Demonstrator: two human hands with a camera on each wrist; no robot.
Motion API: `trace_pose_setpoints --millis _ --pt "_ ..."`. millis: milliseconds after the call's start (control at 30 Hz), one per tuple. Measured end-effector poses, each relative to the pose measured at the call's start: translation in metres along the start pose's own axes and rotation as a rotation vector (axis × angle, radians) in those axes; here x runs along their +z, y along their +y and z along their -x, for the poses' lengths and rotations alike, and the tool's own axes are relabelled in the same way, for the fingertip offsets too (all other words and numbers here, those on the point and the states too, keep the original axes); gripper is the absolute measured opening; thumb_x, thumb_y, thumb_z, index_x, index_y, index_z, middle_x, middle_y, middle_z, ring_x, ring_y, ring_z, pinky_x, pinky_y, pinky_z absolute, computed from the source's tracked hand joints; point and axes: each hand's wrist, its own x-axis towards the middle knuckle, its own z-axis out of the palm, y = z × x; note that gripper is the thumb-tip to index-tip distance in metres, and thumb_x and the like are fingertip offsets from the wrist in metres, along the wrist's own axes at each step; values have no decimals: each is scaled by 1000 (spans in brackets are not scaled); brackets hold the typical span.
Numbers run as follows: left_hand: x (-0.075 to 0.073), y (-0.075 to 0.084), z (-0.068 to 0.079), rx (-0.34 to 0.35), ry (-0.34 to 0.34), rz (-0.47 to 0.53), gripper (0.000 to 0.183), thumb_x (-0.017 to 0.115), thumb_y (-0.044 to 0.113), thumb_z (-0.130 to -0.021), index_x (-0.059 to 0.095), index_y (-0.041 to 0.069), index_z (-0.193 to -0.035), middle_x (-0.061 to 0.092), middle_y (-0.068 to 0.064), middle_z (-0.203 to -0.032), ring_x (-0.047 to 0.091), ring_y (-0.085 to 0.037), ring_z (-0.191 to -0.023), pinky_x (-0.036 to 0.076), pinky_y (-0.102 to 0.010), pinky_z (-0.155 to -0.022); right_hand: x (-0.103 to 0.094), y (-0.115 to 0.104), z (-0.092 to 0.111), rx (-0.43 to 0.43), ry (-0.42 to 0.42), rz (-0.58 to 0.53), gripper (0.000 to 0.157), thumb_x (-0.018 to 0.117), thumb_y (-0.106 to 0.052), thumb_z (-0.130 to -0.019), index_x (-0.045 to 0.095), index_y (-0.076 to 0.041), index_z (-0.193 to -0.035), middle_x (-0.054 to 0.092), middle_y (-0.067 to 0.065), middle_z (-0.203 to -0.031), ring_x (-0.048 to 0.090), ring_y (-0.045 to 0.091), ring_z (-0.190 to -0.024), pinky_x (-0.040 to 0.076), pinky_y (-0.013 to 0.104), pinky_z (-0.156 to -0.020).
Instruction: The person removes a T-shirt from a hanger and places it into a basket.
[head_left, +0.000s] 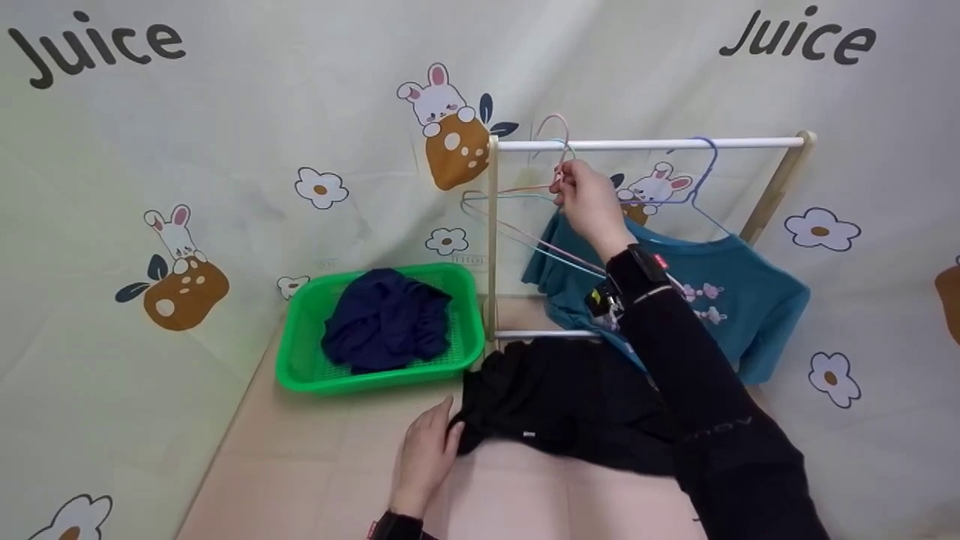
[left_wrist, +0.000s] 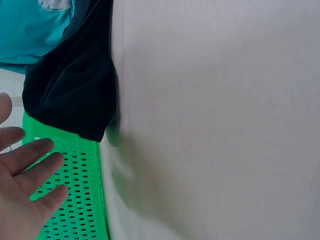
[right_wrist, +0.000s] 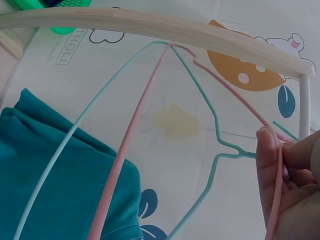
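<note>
1. At the left part of the white rod (head_left: pixel 637 143), right hand (head_left: pixel 589 199) pinches the pink hanger (right_wrist: pixel 118 172) near its neck; nothing hung on that hanger.
2. Pink hook rises above the rod; can't tell if it's fully free. Light-blue hanger (right_wrist: pixel 75 126), bare too, sits right beside it.
3. Left hand (head_left: pixel 424 454): fingers spread, holding nothing, just beside the black garment (head_left: pixel 570 397); contact unclear.
4. Black garment lies loose on the surface (head_left: pixel 300 480), in front of the teal shirt (head_left: pixel 765 300), which hangs from the purple hanger (head_left: pixel 711 161).
5. Green basket (head_left: pixel 296 375) to the left, dark blue garment (head_left: pixel 386 322) bunched inside.
6. Step, judged: getting a hanger off for the black garment, which isn't hung yet.
7. Next move likely calls for unhooking pink without dragging light-blue along, then bringing it down while the left hand takes the garment's near edge. Snag risk: the hanger frames overlap.
</note>
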Motion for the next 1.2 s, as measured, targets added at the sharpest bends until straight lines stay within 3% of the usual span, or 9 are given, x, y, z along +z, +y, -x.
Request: trace_pose_setpoints --millis 333,567,767,933,1200 --pt "6 5 -2 29 -9 3 45 66 20 -95 57 -2 -133 64 -20 -122 61 -35 -111 47 -49 -96 5 18 17 -87 -71 122 34 54 -16 -103 55 -4 -135 64 12 -124 60 25 -113 48 39 -99" --pt "13 16 -14 46 -42 35 48 67 23 -95 56 0 -136 61 -18 -129 58 -34 -118 43 -48 -101 5 35 39 -185 -82 197 38 54 -19 -103 52 -6 -138 59 12 -134 56 25 -123 44 40 -104" --pt "23 25 -24 50 -103 24 56 68 32 -93 54 3 -139 54 -21 -138 49 -40 -127 38 -53 -105 9 57 60 -284 -20 307 48 58 -19 -101 45 -7 -146 52 14 -143 48 28 -131 37 45 -109" --pt "31 31 -29 45 -155 -17 67 70 44 -89 52 7 -142 48 -19 -145 43 -41 -133 34 -56 -107 17 75 76 -385 63 353 58 63 -19 -98 40 -7 -150 40 10 -154 38 26 -140 23 46 -117" --pt "45 39 -36 25 -215 -41 84 74 56 -81 49 9 -145 44 -20 -148 37 -41 -137 30 -60 -108 25 97 104 -419 168 392 67 66 -27 -95 37 -9 -153 31 4 -160 26 21 -147 6 48 -120"
